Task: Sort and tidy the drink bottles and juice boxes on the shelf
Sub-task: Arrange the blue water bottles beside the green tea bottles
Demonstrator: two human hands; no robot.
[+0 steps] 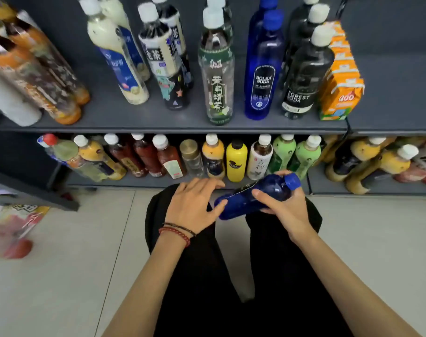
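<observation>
Head view. The right hand (282, 207) grips a blue bottle (250, 198) near its shoulder, with fingers and thumb curled round it. The bottle lies tilted over the person's knees, in front of the lower shelf (158, 183), blue cap up and to the right. The left hand (194, 203) is spread wide on the left knee, its thumb touching the bottle's base. Two similar blue bottles (261, 76) stand upright on the upper shelf (134, 124), and orange juice boxes (340, 93) stand near its right end.

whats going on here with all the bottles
A person grips a blue bottle in the right hand, holding it tilted nearly flat above their lap. The left hand is open, its thumb touching the bottle's base. Two matching blue bottles stand upright on the upper shelf.
</observation>
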